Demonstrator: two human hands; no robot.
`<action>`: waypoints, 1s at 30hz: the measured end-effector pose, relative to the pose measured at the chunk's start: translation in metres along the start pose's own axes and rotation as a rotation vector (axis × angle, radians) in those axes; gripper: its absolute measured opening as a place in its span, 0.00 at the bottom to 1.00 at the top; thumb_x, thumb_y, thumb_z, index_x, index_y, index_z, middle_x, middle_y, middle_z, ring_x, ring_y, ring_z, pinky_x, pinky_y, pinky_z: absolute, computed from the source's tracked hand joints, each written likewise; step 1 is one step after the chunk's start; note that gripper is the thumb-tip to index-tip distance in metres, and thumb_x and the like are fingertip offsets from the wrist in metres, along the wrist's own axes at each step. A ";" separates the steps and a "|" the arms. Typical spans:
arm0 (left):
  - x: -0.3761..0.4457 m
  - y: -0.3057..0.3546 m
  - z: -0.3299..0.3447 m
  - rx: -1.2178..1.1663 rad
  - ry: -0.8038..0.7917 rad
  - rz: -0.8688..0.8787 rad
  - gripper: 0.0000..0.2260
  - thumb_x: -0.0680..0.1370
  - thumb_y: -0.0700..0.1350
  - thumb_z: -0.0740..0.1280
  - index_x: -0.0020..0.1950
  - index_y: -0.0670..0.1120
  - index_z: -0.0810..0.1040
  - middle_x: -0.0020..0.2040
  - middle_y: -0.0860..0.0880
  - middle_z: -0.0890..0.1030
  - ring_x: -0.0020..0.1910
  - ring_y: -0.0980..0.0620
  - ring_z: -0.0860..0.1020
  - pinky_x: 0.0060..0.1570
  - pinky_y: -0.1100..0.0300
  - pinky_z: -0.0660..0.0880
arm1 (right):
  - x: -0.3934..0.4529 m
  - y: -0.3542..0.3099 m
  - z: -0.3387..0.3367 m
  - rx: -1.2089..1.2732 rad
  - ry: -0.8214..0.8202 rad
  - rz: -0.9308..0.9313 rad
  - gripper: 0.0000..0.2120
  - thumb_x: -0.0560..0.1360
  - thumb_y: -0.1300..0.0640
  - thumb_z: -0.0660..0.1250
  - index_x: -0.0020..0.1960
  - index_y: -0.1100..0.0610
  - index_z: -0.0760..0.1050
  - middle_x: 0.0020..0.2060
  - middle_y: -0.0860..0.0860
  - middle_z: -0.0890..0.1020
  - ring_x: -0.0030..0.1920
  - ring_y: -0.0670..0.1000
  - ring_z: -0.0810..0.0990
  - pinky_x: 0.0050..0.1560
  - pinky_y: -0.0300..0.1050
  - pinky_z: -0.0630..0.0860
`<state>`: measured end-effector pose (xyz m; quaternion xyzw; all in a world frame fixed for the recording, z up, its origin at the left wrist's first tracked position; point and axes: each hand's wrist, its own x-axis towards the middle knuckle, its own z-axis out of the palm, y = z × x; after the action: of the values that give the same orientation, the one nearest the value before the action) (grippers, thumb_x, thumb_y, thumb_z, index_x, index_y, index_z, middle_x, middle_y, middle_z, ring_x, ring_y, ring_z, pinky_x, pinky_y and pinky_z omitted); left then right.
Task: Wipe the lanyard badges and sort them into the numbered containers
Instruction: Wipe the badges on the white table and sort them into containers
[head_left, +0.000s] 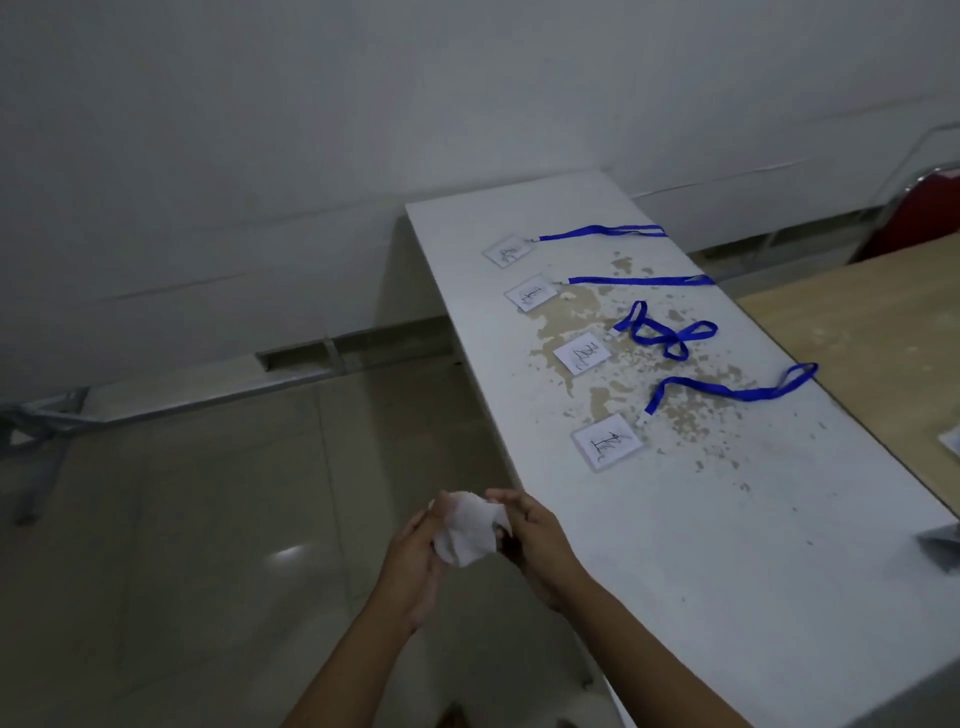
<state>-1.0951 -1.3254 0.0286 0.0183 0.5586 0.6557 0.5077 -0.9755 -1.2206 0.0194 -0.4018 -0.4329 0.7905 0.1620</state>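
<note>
In the head view, both hands are held out over the tiled floor (208, 519), just off the near-left edge of the long white table (727, 571). The left hand (415, 566) and the right hand (535, 545) are close together, and between them they grip a crumpled white cloth (467, 530); the fingers of each hand curl around its sides, and it hangs clear of the table. Four lanyard badges lie in a row along the table's left half, each a white card with a dark handwritten mark whose reading I cannot tell, and each tied to a blue strap that runs off toward the right. The nearest badge (608, 441) lies flat just beyond the hands, its strap (737, 391) snaking away to the table's far edge. The second badge (582, 353) sits farther on, with its strap (667, 332) bunched in loops beside it. The third badge (531, 294) has a strap (641, 281) stretched out straight, and the farthest badge (508, 251) lies near the table's end with its strap (602, 230) also drawn straight. Around the middle badges the table's white surface is worn away in brownish patches (566, 317). A second, wood-coloured table (857, 332) stands against the right side of the white one, and a red chair (919, 218) shows behind it by the wall.
</note>
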 end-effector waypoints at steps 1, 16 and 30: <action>0.004 0.005 -0.002 -0.021 0.038 0.028 0.21 0.74 0.51 0.66 0.60 0.38 0.79 0.55 0.42 0.83 0.56 0.43 0.80 0.53 0.54 0.80 | -0.001 0.004 0.008 0.017 -0.024 0.037 0.08 0.80 0.63 0.62 0.57 0.61 0.78 0.45 0.56 0.83 0.42 0.50 0.82 0.45 0.43 0.79; 0.135 0.017 0.103 0.925 -0.097 0.396 0.09 0.80 0.35 0.63 0.54 0.41 0.82 0.53 0.38 0.82 0.53 0.43 0.80 0.56 0.50 0.74 | 0.047 0.001 -0.143 -0.571 0.746 -0.130 0.09 0.81 0.59 0.62 0.58 0.54 0.79 0.54 0.51 0.81 0.57 0.53 0.78 0.55 0.46 0.73; 0.233 -0.041 0.166 1.748 -1.056 0.822 0.27 0.83 0.53 0.53 0.78 0.41 0.54 0.76 0.49 0.57 0.74 0.50 0.64 0.72 0.61 0.58 | 0.090 -0.010 -0.196 -1.240 0.713 0.054 0.32 0.77 0.60 0.53 0.79 0.44 0.53 0.79 0.46 0.56 0.78 0.48 0.54 0.69 0.47 0.55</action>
<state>-1.0837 -1.0529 -0.0662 0.8341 0.4939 0.0627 0.2374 -0.8806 -1.0522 -0.0762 -0.6643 -0.7131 0.2233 0.0158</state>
